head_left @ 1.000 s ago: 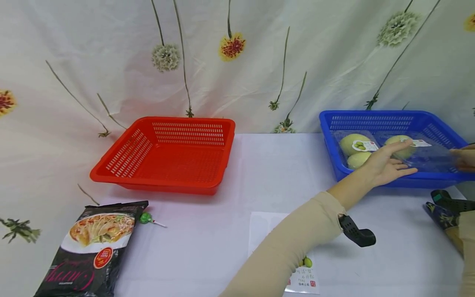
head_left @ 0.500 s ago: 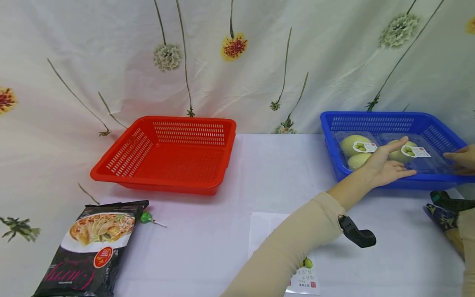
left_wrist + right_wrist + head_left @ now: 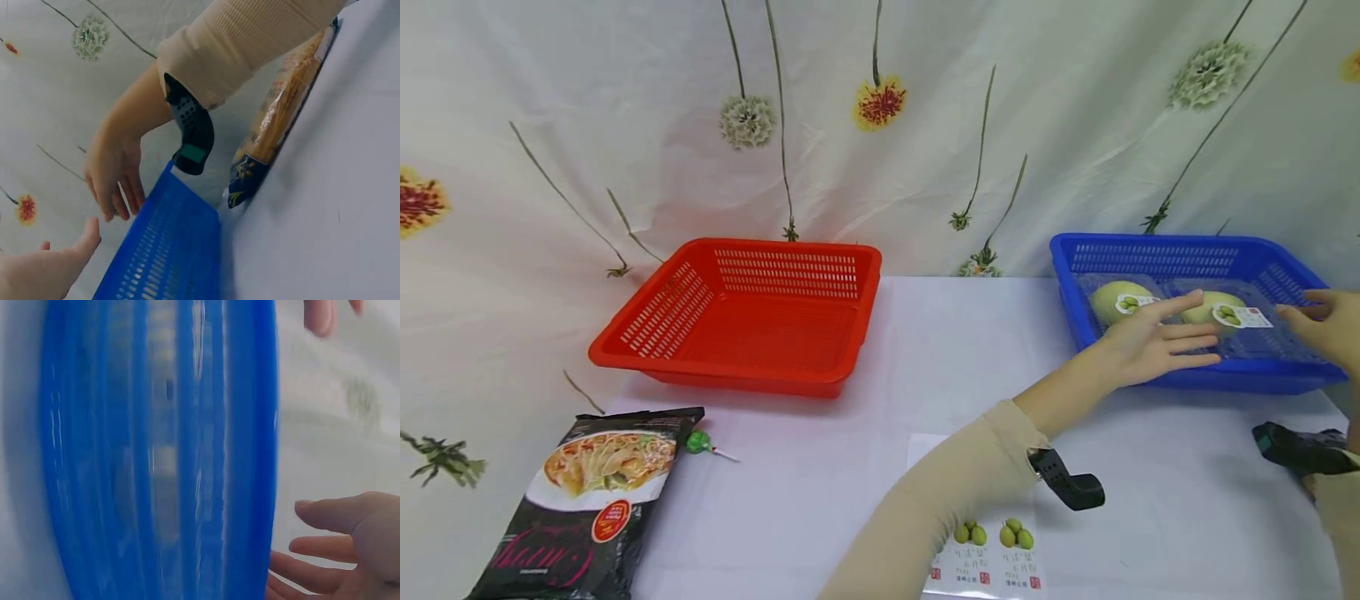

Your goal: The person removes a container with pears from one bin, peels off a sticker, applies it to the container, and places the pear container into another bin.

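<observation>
Two clear plastic boxes of pale green round fruit lie side by side in the blue basket (image 3: pixel 1150 242). The left box (image 3: pixel 1108 302) and the right box (image 3: pixel 1206 312) each carry a white label with a picture of green fruit. My left hand (image 3: pixel 1150 342) is over the basket's near rim, fingers straight and spread, overlapping the boxes in the head view. At the basket's right end my right hand (image 3: pixel 1326 325) hovers, thumb and fingers apart, holding nothing. The left wrist view shows both hands above the basket's edge, the right hand (image 3: pixel 119 169) with its fingers hanging down.
A red basket (image 3: pixel 775 333) stands at the back left. A black noodle packet (image 3: pixel 583 500) and green lollipop (image 3: pixel 697 442) lie at the front left. A label sheet (image 3: pixel 992 558) is partly under my left sleeve. A pasta packet (image 3: pixel 275 112) lies near my right forearm.
My right hand has let go of the right fruit box and lifted from it. My left hand has drawn back slightly to the left. The view has tilted up a little.
</observation>
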### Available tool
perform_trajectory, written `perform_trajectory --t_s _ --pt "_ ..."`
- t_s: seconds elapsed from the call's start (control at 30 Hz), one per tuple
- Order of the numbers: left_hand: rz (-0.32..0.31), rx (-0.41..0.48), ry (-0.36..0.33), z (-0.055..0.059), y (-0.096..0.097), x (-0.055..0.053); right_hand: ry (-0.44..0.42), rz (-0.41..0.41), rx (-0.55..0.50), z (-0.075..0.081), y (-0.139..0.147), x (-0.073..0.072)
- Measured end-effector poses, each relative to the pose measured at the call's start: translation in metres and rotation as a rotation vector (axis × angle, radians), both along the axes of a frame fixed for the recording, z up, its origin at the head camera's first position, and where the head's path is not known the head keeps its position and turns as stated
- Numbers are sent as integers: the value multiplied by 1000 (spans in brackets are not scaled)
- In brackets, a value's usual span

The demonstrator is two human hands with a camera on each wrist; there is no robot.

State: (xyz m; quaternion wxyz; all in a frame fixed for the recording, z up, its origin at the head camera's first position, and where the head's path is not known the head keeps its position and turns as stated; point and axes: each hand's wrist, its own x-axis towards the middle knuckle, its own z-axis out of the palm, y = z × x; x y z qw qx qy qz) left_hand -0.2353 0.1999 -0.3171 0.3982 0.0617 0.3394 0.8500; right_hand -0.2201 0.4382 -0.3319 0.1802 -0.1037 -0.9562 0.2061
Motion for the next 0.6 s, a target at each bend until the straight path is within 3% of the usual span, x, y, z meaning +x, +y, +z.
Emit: perform_trajectory --t_s 0.07,0.2,0.3,0.43,0.6 --pt "-16 -81 118 4 -16 -3 16 44 34 -7 -7 -6" --pt "41 -207 311 7 -53 -9 54 136 56 -19 -32 -17" --pt "111 -305 454 9 -84 -11 90 242 29 -6 -73 -6" --pt "178 -474 710 11 -125 -8 137 382 -4 17 -127 13" --pt "248 -663 999 15 -167 0 215 490 2 24 -168 13"
